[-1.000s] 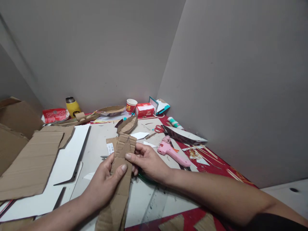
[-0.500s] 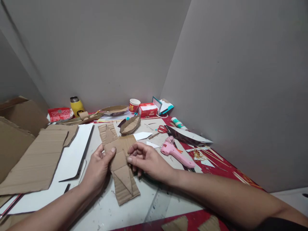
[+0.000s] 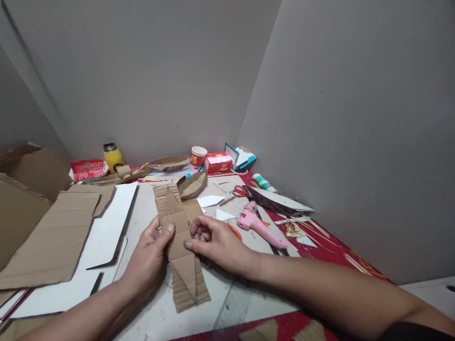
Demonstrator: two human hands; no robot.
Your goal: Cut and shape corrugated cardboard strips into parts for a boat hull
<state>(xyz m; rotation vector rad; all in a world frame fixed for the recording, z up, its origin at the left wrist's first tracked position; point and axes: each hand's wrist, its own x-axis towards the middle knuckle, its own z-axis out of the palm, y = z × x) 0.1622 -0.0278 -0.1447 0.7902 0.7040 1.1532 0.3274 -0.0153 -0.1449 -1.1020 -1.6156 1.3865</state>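
Squarely between left grip [image 3: 149, 251] and right grip [image 3: 221, 246], a creased cardboard strip [image 3: 178, 242], mid-length edges in both pinches.

A long, creased corrugated cardboard strip [image 3: 178, 241] is brown, marked with darker lines forming triangles. The pistol-shaped plastic glue gun [image 3: 262, 229] is pink with an orange trigger. The rounded, metal-necked bottle [image 3: 113, 158] is yellow with a black emblem; the cylindrical roll [image 3: 263, 183] is banded green and white.
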